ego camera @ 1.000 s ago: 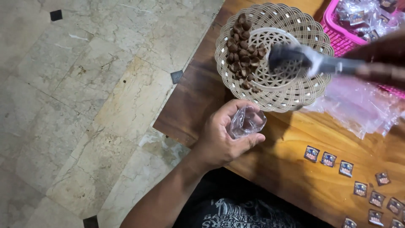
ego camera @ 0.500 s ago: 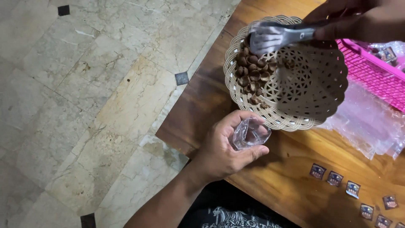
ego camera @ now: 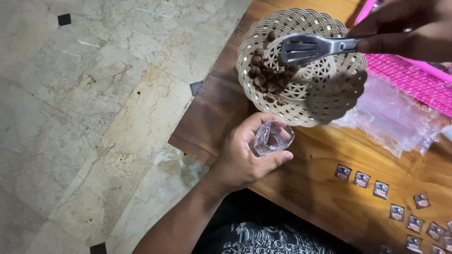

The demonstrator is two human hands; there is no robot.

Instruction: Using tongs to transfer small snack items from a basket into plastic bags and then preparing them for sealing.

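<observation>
The woven basket (ego camera: 301,101) of brown nuts (ego camera: 268,77) sat near the table (ego camera: 310,188) edge. The left hand (ego camera: 247,155), palm up, cupped a small clear bag (ego camera: 273,137) just beside it, fingers curled around. The right hand (ego camera: 405,30) gripped metal tongs (ego camera: 310,47) above the nuts.

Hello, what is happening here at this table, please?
A person's left hand holds a small clear plastic bag open above the wooden table. The right hand holds metal tongs over brown nuts in a woven basket. Small stickers lie nearby.
</observation>
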